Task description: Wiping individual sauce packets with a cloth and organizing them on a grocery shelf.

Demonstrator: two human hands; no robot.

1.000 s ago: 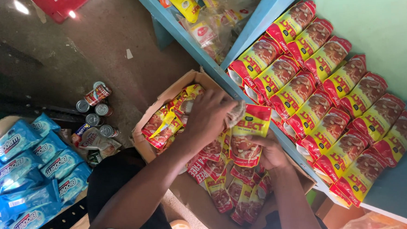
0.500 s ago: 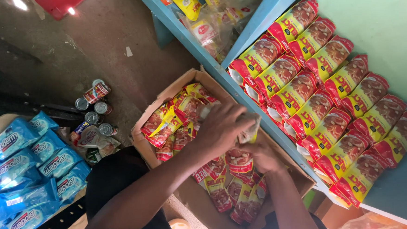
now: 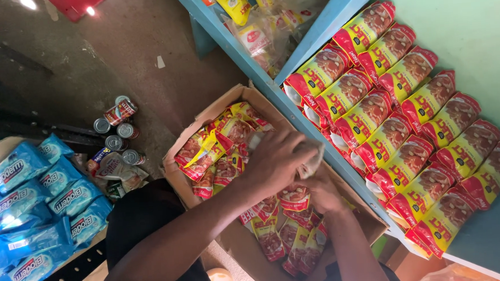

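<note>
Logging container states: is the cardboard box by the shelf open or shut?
Open: the cardboard box has its flaps spread, red-and-yellow packets show inside, and both hands reach in.

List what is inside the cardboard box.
The box holds red-and-yellow packets, loosely piled. Both hands, left and right, reach in around a pale wrapper. The packets under the hands and the box floor are covered.

I find the cardboard box (image 3: 175, 176) packed with red and yellow pouches (image 3: 216, 153), open from above only; my two hands fill its middle. The blue shelf edge (image 3: 294, 107) bounds its right side, with the shelf behind fully stacked. Tin cans (image 3: 121, 127) and blue packets (image 3: 30, 197) block the floor at left.
</note>
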